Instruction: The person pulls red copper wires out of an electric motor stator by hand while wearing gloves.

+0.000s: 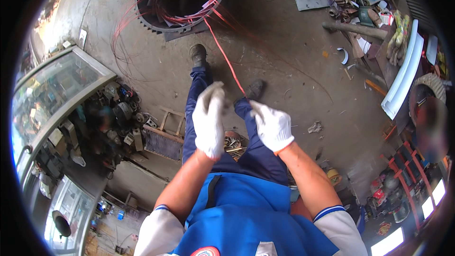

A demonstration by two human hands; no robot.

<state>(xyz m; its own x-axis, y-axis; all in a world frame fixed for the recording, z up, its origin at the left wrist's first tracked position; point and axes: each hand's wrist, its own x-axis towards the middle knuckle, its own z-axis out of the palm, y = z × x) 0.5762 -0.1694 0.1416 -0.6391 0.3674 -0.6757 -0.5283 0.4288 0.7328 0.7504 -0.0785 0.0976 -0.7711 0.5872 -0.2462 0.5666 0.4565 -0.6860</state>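
Note:
A bundle of red wire (226, 58) runs taut from a large round motor stator (141, 4) toward me. Its near end reaches the fingertips of my right hand (274, 125), which wears a white knitted glove and is closed in a pinch on it. My left hand (209, 123), in a matching glove, is raised to the left of the wire and apart from it. Its fingertips are smeared by motion, so I cannot see whether they hold anything. Many reddish copper wires (154, 7) line the inside of the stator, with pale strips among them.
Loose thin wires (121, 50) trail over the floor left of the stator. A glass-topped cabinet (95, 66) stands at left, beside piled parts and a wooden frame (163, 142). Scrap, a thick bar (355, 30) and a curved pale panel (405, 73) lie at right. My shoes (198, 56) flank the wire.

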